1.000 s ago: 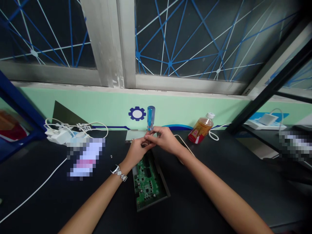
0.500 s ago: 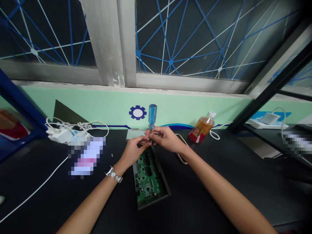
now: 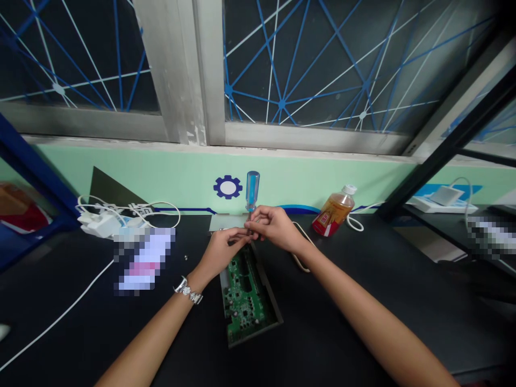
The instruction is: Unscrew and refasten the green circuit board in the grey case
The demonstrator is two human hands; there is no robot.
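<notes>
A screwdriver [image 3: 252, 189] with a clear blue handle stands upright over the far part of a green circuit board [image 3: 245, 303] in a dark metal frame. My right hand [image 3: 273, 228] pinches the screwdriver's shaft just below the handle. My left hand [image 3: 226, 248], with a silver watch on the wrist, has its fingers closed beside the shaft's lower end; what they hold is too small to make out. The fingertips of both hands meet above the board's far end and hide the screwdriver's tip.
A tiny metal piece [image 3: 186, 257] lies left of the board. Further left are a blurred phone-like item [image 3: 147, 260] and a white power strip with cables [image 3: 100, 223]. A drink bottle [image 3: 334, 210] stands at the back right, near a looped cable [image 3: 300, 263].
My right hand has shifted slightly, with its fingers a little differently placed on the shaft. The screwdriver and the board have hardly moved.
</notes>
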